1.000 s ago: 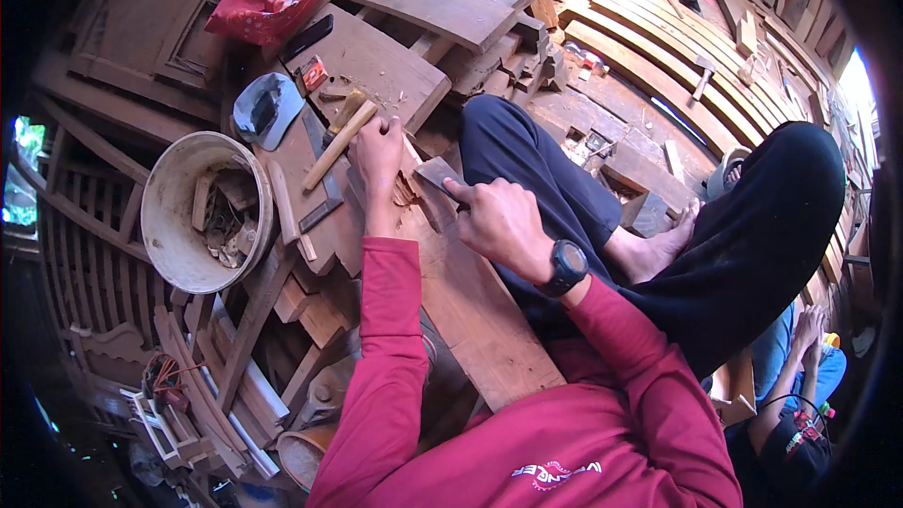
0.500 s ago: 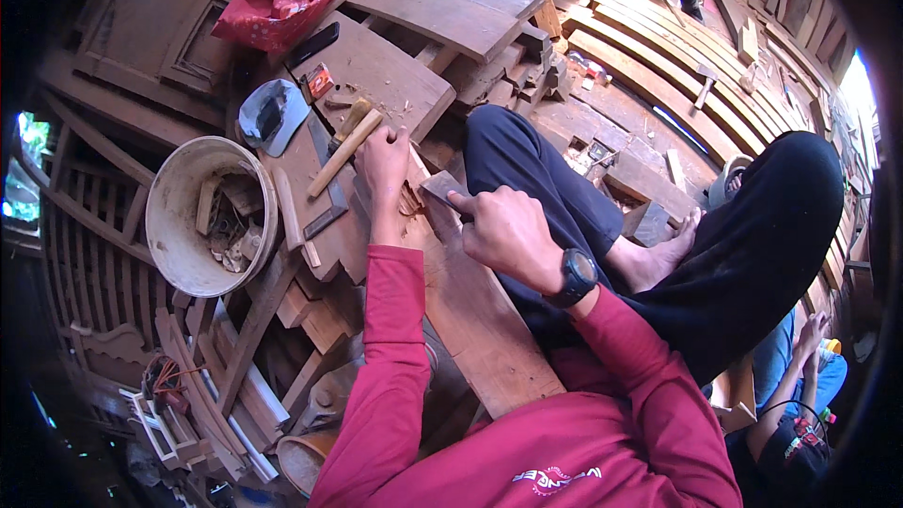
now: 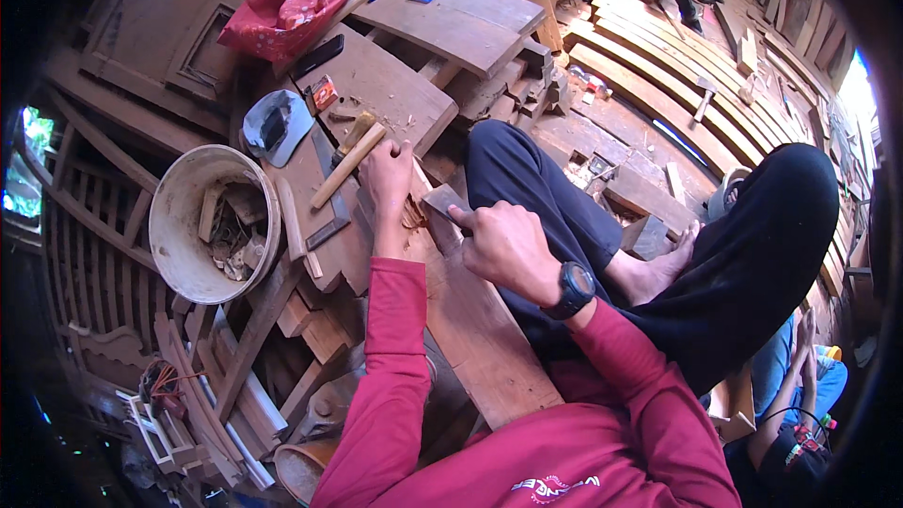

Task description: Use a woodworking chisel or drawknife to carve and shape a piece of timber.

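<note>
A long wooden board [image 3: 489, 343] runs from my lap up between my arms, with a rough, chipped hollow near its far end. My left hand [image 3: 386, 183] is closed at that far end; what its fingers hold is hidden. In my right hand [image 3: 508, 249], fingers are wrapped round a flat, grey-brown blade-like piece [image 3: 442, 198], its squared end over the board beside the hollow. Left of my left hand lies a pale round wooden handle [image 3: 348, 166], apart from the fingers. A dark flat bar [image 3: 329, 230] lies under its near end.
A white bucket [image 3: 162, 226] holding wood scraps stands at left. Beyond it are a light blue cap [image 3: 293, 122], a small red box [image 3: 323, 92], a dark phone [image 3: 317, 56] and a red bag [image 3: 292, 7]. Stacked planks [image 3: 649, 71] and a hammer [image 3: 704, 99] lie at far right; people sit nearby.
The whole view has shifted slightly, with the surroundings a little lower. Both hands keep nearly the same places on the board, and the blade-like piece stays in my right hand.
</note>
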{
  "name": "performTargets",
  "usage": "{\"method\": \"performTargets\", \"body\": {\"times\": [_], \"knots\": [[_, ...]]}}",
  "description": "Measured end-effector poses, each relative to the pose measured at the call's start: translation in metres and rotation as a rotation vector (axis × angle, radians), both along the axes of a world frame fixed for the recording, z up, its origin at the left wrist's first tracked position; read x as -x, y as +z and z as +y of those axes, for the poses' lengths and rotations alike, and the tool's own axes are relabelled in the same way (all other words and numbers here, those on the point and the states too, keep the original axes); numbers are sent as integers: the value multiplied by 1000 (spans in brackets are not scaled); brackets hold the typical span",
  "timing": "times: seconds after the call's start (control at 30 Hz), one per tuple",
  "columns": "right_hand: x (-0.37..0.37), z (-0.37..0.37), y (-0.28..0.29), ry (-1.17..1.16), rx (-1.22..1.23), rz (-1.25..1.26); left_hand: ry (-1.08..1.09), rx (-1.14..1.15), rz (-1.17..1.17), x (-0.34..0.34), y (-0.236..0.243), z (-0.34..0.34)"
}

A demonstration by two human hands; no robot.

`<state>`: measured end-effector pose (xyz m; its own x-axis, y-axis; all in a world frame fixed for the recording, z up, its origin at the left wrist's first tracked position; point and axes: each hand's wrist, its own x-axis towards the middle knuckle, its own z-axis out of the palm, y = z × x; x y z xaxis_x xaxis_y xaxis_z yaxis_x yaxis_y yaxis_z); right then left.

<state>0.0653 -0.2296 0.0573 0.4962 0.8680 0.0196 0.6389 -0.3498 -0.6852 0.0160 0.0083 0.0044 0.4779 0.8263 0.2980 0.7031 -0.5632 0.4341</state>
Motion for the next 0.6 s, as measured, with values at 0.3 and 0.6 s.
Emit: {"method": "performTargets", "body": {"times": [0.3,0.6], "knots": [[8,-1,5,26,17,-95,5,25,12,-2,4,-3],[28,3,-6,4,-9,-206,-42,-2,-25,-1,-2,5]]}}
